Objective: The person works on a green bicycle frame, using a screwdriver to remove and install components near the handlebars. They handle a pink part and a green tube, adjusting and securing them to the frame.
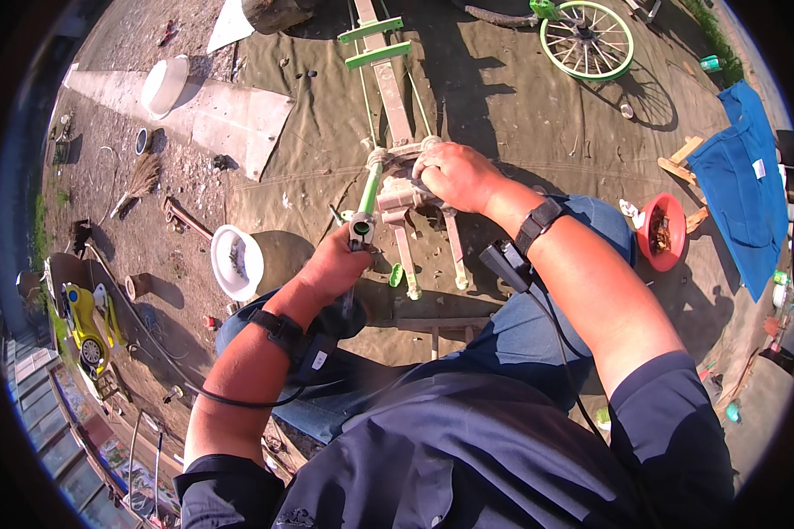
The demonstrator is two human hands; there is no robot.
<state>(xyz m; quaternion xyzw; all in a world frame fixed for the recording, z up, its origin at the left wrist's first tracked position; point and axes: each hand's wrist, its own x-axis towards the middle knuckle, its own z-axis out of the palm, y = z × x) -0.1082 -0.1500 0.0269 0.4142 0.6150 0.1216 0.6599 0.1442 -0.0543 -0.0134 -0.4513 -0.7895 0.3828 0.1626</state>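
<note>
My left hand (pixel 337 266) is closed around the near end of a green tube (pixel 369 196) with a round, hollow metal collar. The tube slants up to a wrapped joint (pixel 377 157) on a long wooden frame (pixel 385 88) with green crosspieces and thin green rods along its sides. My right hand (pixel 460 178) is closed at the frame's right-hand joint. Its curled fingers hide what they grip. Below my hands, two pale legs (pixel 403 256) with green-stained ends point toward me. A small green piece (pixel 396 275) lies beside them.
Brown cloth covers the ground. A white basin (pixel 237 263) stands left of my knee, a red bowl (pixel 662 231) at the right. A green-rimmed spoked wheel (pixel 586 40) lies at the far right. Blue cloth (pixel 743 181) hangs over a wooden stool. A straw brush (pixel 141 179) lies left.
</note>
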